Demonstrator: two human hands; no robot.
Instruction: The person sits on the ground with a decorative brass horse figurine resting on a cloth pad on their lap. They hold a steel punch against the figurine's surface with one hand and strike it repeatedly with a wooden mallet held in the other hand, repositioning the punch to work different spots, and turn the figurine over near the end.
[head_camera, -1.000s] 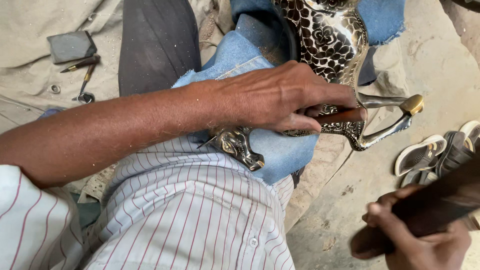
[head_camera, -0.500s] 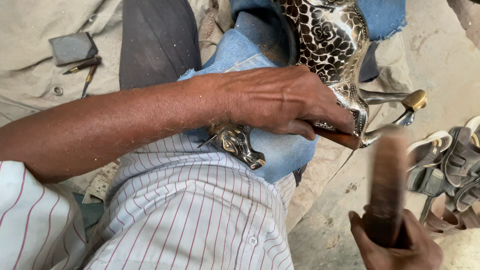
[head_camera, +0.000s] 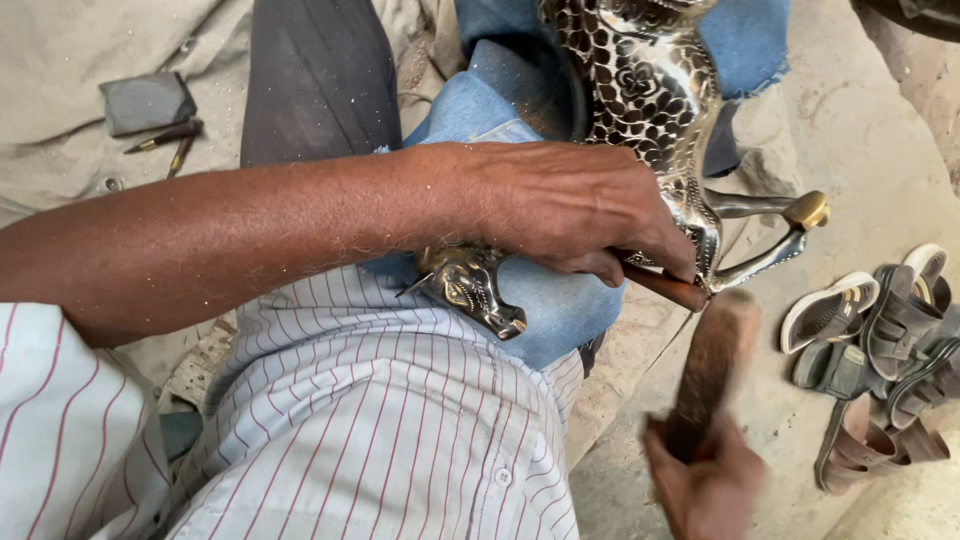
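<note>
No packages, labels, signs or screens show anywhere in this view.

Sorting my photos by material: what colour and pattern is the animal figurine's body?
The figurine is silvery metal with dark scale-like engraving; head view.

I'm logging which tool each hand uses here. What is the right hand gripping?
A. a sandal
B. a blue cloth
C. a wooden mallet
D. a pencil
C: the right hand is wrapped round the handle of a wooden mallet, raised just below the chisel that the left hand presses to the metal figure.
</note>
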